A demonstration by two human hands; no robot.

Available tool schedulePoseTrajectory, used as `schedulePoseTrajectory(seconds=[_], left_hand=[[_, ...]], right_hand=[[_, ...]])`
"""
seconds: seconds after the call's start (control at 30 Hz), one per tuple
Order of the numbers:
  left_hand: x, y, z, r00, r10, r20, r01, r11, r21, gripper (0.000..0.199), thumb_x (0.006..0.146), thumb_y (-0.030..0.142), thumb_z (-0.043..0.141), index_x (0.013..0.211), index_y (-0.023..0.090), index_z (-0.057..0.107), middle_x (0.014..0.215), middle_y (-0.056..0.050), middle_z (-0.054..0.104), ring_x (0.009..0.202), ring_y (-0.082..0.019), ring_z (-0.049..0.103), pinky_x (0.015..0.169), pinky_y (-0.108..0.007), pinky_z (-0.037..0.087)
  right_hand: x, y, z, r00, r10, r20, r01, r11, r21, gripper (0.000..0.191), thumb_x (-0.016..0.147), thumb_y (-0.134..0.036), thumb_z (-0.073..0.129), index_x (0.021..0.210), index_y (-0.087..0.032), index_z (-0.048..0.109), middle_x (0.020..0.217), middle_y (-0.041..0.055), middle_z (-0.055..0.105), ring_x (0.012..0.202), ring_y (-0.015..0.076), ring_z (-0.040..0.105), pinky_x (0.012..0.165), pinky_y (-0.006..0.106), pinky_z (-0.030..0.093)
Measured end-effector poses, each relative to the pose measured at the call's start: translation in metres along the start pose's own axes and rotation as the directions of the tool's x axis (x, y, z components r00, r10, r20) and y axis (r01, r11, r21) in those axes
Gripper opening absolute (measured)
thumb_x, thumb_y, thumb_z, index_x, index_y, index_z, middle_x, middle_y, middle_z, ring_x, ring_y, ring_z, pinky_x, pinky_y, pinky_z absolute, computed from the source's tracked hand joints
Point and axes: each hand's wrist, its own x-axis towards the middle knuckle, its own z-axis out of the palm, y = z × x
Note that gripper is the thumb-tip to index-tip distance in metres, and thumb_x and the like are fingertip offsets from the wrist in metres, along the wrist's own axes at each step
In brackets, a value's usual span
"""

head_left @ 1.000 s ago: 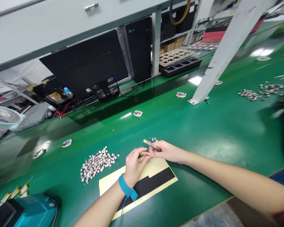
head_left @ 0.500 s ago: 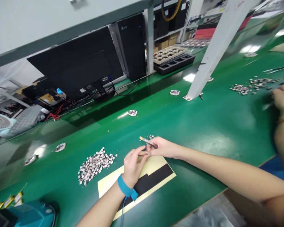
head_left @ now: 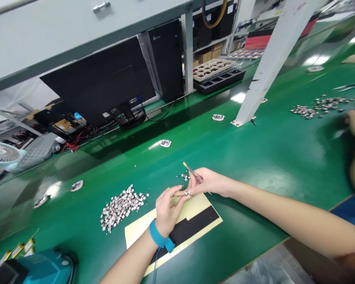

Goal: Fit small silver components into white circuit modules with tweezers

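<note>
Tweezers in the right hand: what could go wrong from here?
The tweezers in the right hand sit close to a small scatter of tiny parts, so a slip might knock them about. What looks like a small piece by the left hand's fingers could drop and get lost near the larger pile of parts.

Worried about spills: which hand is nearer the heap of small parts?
Left: the left hand lies just right of the heap of small parts, not touching it. The right hand, gripping tweezers, is farther right, past the left hand.
</note>
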Motion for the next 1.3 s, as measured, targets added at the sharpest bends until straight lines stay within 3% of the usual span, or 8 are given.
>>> schedulePoseTrajectory(seconds=[0.13, 0.3, 0.43, 0.87, 1.07, 1.3], left_hand=[[0.002, 0.0, 0.001, 0.999, -0.033, -0.012, 0.033, 0.999, -0.031, 0.026, 0.071, 0.022, 0.062, 0.094, 0.018, 0.05, 0.069, -0.002, 0.067, 0.067, -0.016, 0.063, 0.068, -0.03, 0.049], [0.006, 0.003, 0.001, 0.999, -0.012, 0.034, 0.013, 0.999, -0.031, 0.016, 0.071, 0.017, 0.06, 0.086, 0.018, 0.055, 0.07, -0.001, 0.064, 0.065, -0.013, 0.061, 0.06, -0.024, 0.049], [0.007, 0.006, 0.002, 0.998, -0.055, 0.017, 0.056, 0.998, -0.027, 0.012, 0.07, 0.017, 0.061, 0.081, 0.017, 0.054, 0.069, -0.001, 0.062, 0.064, -0.012, 0.06, 0.06, -0.022, 0.049], [0.002, 0.003, 0.003, 0.968, -0.245, -0.054, 0.242, 0.968, -0.062, 0.022, 0.069, 0.021, 0.063, 0.086, 0.016, 0.05, 0.071, -0.002, 0.062, 0.066, -0.013, 0.061, 0.066, -0.027, 0.05], [0.002, 0.002, 0.004, 0.959, -0.279, -0.05, 0.274, 0.958, -0.081, 0.022, 0.069, 0.02, 0.063, 0.086, 0.016, 0.049, 0.069, -0.001, 0.062, 0.064, -0.012, 0.061, 0.064, -0.026, 0.051], [0.003, 0.002, 0.004, 0.961, -0.269, -0.06, 0.264, 0.961, -0.08, 0.02, 0.069, 0.021, 0.063, 0.084, 0.016, 0.05, 0.069, -0.001, 0.062, 0.064, -0.012, 0.061, 0.062, -0.025, 0.051]], right_hand=[[0.0, -0.001, -0.001, 1.0, -0.017, -0.003, 0.017, 1.0, -0.007, 0.026, 0.061, -0.032, 0.067, 0.064, -0.013, 0.049, 0.068, 0.0018, 0.057, 0.063, 0.0114, 0.052, 0.059, 0.024, 0.038], [0.0, 0.002, 0.004, 0.997, -0.052, -0.051, 0.045, 0.991, -0.128, 0.026, 0.06, -0.033, 0.069, 0.06, -0.013, 0.053, 0.05, -0.0064, 0.037, 0.048, 0.006, 0.03, 0.045, 0.021, 0.02], [-0.001, 0.002, 0.001, 0.997, -0.067, -0.041, 0.059, 0.985, -0.164, 0.025, 0.063, -0.036, 0.066, 0.063, -0.012, 0.056, 0.047, -0.0072, 0.031, 0.046, 0.0057, 0.024, 0.045, 0.022, 0.015], [-0.001, 0.004, 0.004, 0.981, -0.126, -0.148, 0.086, 0.965, -0.249, 0.03, 0.065, -0.04, 0.062, 0.076, -0.013, 0.063, 0.048, -0.007, 0.028, 0.046, 0.0066, 0.024, 0.045, 0.022, 0.016], [-0.003, -0.001, 0.009, 0.971, -0.171, -0.165, 0.109, 0.939, -0.327, 0.021, 0.068, -0.033, 0.058, 0.074, -0.014, 0.062, 0.047, -0.0071, 0.028, 0.046, 0.0072, 0.025, 0.047, 0.023, 0.02], [-0.003, -0.001, 0.011, 0.976, -0.143, -0.164, 0.097, 0.96, -0.262, 0.02, 0.067, -0.033, 0.059, 0.071, -0.014, 0.058, 0.047, -0.0079, 0.027, 0.046, 0.0068, 0.024, 0.047, 0.023, 0.02]])
